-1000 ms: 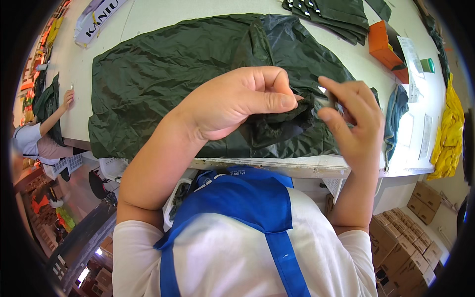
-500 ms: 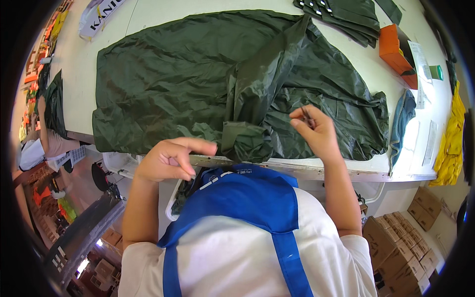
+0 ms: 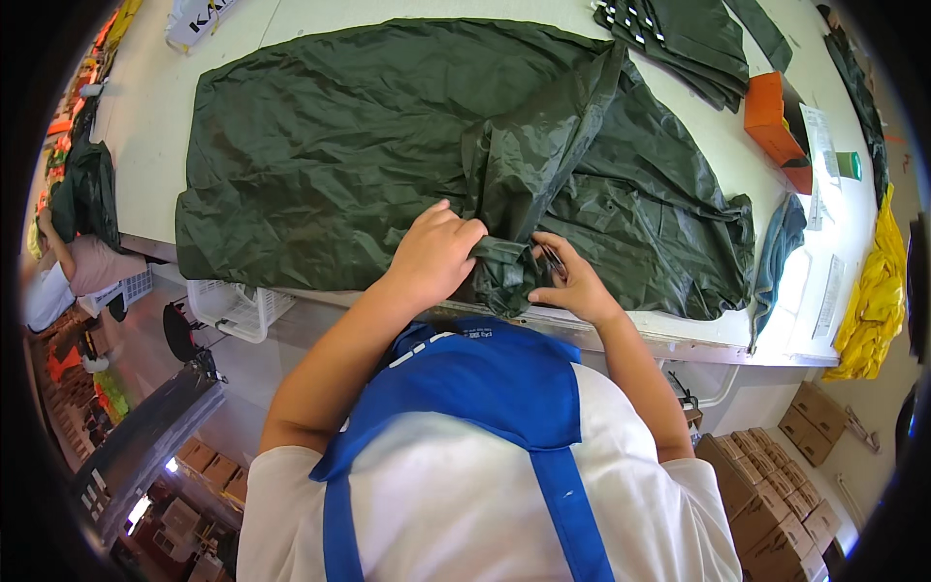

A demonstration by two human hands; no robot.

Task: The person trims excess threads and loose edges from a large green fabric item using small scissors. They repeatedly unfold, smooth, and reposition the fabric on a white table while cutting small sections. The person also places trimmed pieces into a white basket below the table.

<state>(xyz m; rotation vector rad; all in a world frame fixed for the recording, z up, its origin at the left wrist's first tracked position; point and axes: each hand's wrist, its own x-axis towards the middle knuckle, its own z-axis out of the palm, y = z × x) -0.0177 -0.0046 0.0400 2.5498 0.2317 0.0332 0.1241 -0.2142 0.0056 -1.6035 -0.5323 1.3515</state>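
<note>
A dark green, shiny rainwear garment (image 3: 320,145) lies spread and wrinkled across the white table. One narrow part, like a sleeve (image 3: 529,160), folds down over it toward my body and ends in a gathered cuff (image 3: 504,276) at the table's front edge. My left hand (image 3: 432,252) is closed on the cuff's left side, its fingertips pressed into the fabric. On the cuff's other side, my right hand (image 3: 574,281) curls around small metal snips (image 3: 553,260), close against the fabric. The fingers partly hide the snips, so their blades cannot be made out clearly.
Stacked dark green pieces with white tags (image 3: 669,39) lie at the far right, near an orange box (image 3: 776,121) and a green roll (image 3: 849,165). A blue cloth (image 3: 781,252) and yellow garment (image 3: 873,301) hang at the right. Another person (image 3: 58,281) works far left.
Both hands have come together at the cuff. My left hand moved up and right and took hold of the fabric; my right hand came down and left with the snips.
</note>
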